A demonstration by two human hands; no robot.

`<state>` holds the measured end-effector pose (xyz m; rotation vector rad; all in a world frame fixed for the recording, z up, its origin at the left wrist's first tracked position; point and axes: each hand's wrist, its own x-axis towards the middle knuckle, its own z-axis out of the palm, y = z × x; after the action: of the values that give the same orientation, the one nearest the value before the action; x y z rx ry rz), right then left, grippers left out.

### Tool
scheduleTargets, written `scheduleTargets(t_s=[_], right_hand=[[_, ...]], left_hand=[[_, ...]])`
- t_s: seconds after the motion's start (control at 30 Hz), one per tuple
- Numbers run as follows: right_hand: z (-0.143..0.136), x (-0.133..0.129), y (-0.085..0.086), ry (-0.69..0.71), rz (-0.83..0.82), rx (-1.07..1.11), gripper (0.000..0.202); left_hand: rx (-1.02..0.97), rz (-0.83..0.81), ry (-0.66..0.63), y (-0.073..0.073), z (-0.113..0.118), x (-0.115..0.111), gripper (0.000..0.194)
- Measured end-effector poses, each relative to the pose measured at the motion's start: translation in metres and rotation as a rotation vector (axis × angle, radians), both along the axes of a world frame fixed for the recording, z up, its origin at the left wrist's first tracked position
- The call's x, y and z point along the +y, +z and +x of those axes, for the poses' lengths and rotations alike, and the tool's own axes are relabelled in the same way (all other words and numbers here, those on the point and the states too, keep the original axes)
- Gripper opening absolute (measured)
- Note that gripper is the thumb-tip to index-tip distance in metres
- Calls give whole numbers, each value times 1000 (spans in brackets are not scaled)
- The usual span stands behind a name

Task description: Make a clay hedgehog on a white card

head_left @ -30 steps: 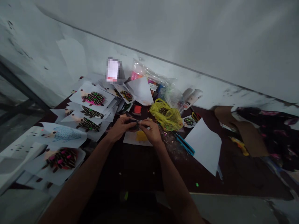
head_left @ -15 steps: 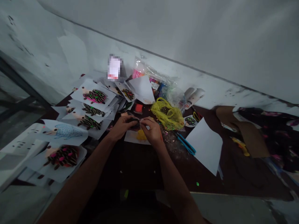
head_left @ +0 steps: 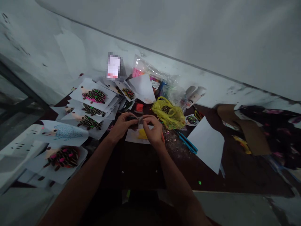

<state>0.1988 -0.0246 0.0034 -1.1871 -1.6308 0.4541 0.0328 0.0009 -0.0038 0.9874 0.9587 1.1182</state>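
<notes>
Both hands meet over the middle of the table at a small clear plastic packet [head_left: 140,121] that looks to have something dark inside. My left hand [head_left: 122,125] pinches its dark end, and my right hand [head_left: 153,129] pinches the clear end between thumb and fingers. Under them lies a white paper sheet [head_left: 131,137] with a yellow patch [head_left: 142,134], partly covered by my right hand. Just beyond the fingers sits a small red block [head_left: 139,107], perhaps modelling clay. To the right is a yellow plastic bag [head_left: 174,116] with dark striped seeds in it.
Paper hedgehogs with seed spines [head_left: 94,94] are stacked at the left. Blue-handled scissors [head_left: 187,142] lie beside white paper [head_left: 207,142] on the right. A blurred lit screen [head_left: 114,66], a clear bag [head_left: 150,70] and a yellow cutter [head_left: 242,143] are farther off.
The clear part of the packet shows more between my fingertips, and my right hand has turned slightly. My view has shifted a little.
</notes>
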Motion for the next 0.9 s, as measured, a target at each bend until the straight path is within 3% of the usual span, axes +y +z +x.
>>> scheduleTargets(t_s=[0.1,0.2,0.67,0.9], right_hand=[[4,4,1,-66,-53,236,19],[8,8,-1,-12,-139,324,23],[10,12,-8,142,-319,301,28],[10,12,-11,153,-292,279,22]], left_hand=[[-18,-27,51,3,-5,2,37],[-50,-22,28,7,-9,3,41],[-37,-78,48,9,-12,1,37],[-31,-94,79,13,-12,0,34]])
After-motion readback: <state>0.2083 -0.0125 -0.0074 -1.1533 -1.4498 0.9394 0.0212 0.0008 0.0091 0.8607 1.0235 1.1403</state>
